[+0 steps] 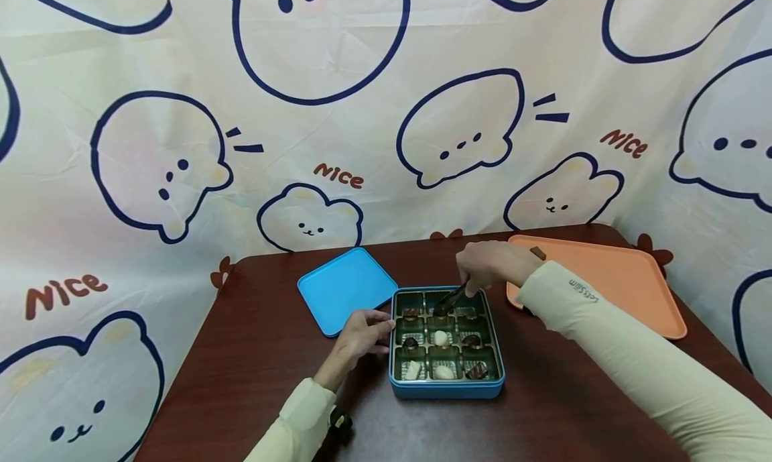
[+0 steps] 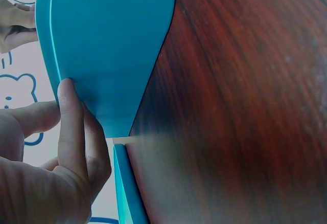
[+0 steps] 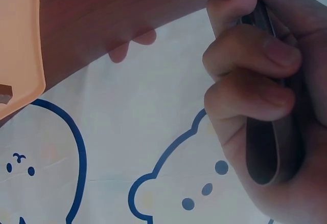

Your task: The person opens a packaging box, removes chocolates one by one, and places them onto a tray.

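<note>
Fingers of the right hand [image 1: 487,263] curl round dark tongs [image 1: 449,303] angled into the blue box [image 1: 446,389], back-middle compartment [image 1: 431,298]; the left hand [image 1: 358,338], fingers nearly straight, touches its left side; the box stands on the table [image 1: 235,355].

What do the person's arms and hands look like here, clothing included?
Both hands, left and right, are gloveless. The left sleeve and right sleeve are pale cream; small dark lettering marks the right one. A small black device shows at the left wrist.
</note>
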A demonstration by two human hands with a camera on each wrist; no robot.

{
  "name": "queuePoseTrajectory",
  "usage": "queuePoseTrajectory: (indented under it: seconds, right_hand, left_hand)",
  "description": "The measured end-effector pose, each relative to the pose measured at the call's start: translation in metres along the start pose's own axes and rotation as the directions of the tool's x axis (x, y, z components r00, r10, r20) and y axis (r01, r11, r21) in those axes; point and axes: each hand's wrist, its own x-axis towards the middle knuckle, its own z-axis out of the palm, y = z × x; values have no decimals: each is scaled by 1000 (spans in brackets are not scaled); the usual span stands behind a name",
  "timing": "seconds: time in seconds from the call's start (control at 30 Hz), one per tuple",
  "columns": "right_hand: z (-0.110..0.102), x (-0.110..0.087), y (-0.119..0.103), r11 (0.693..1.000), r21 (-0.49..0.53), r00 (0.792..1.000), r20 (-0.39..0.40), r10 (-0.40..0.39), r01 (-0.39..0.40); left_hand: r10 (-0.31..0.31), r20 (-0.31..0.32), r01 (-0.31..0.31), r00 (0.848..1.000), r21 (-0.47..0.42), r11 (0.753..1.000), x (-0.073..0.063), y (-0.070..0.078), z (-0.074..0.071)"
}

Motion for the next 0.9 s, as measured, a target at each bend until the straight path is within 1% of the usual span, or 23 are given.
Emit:
queuePoseTrajectory:
  seconds: [0.17,0.43,0.67,0.8,0.9]
  right_hand:
    - [-3,-3,3,1000,4,1000,5,-26,26]
    - [-12,-11,11,996,74,999,-4,-39,39]
    - [-22,-22,16,992,109,998,-21,-62,64]
    - [-24,-25,22,989,137,998,-28,-53,56]
    - [-25,-28,29,986,160,999,-39,-30,36]
  left_hand:
    - [-1,0,1,1000,-3,1000,-1,-1,0]
    - [-3,-1,3,1000,0,1000,-1,-1,0]
    - [-2,0,2,1000,-1,1000,-1,0,0]
    - [-2,-1,2,1000,0,1000,-1,0,0]
    - [-1,0,1,1000,2,1000,-1,0,0]
